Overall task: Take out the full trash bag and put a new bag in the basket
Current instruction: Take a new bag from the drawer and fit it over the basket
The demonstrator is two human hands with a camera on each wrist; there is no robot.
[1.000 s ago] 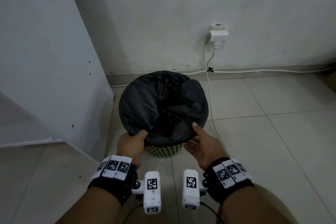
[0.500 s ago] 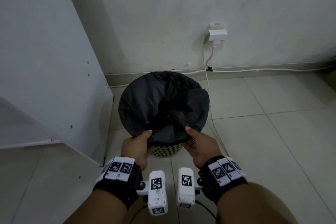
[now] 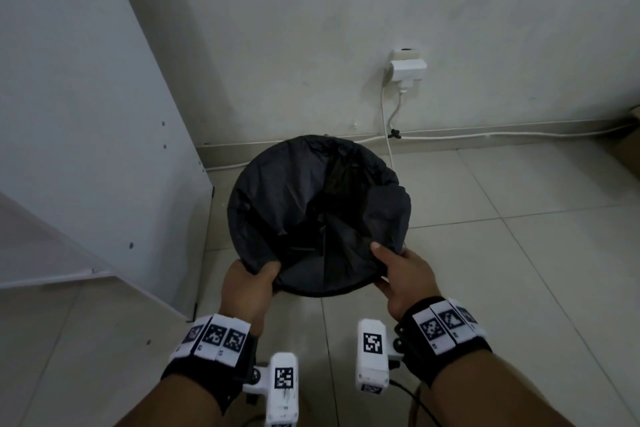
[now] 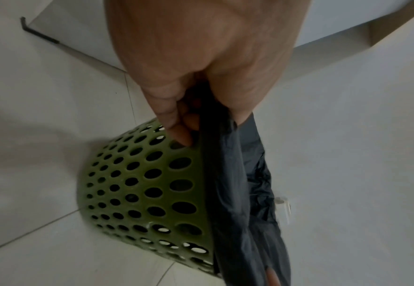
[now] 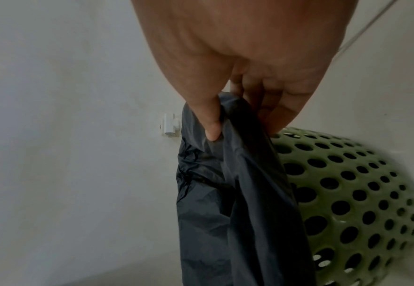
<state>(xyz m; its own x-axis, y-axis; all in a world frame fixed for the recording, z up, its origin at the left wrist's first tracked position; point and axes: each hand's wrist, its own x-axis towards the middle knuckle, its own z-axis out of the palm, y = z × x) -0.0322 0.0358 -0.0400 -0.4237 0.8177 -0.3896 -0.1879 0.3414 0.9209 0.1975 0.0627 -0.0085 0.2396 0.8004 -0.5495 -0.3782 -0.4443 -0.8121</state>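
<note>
A black trash bag (image 3: 311,198) lines a round green perforated basket (image 4: 137,185) standing on the tiled floor by the wall. The bag's edge is folded over the rim all round and hides the basket in the head view. My left hand (image 3: 247,282) pinches the bag's near-left edge, thumb inside and fingers (image 4: 176,127) outside against the basket. At the near-right edge my right hand (image 3: 398,274) pinches the bag (image 5: 237,174) the same way, thumb on the inner face. The basket's green wall (image 5: 347,193) shows below that grip.
A white panel (image 3: 86,149) leans at the left, close to the basket. A white plug and socket (image 3: 407,68) sit on the wall behind, with a cable (image 3: 389,149) running down past the basket's right side. Tiled floor spreads to the right.
My right hand, open beside the rim a second ago, now pinches the bag's edge. Both hands have spread apart and pulled the near edge out and down over the rim.
</note>
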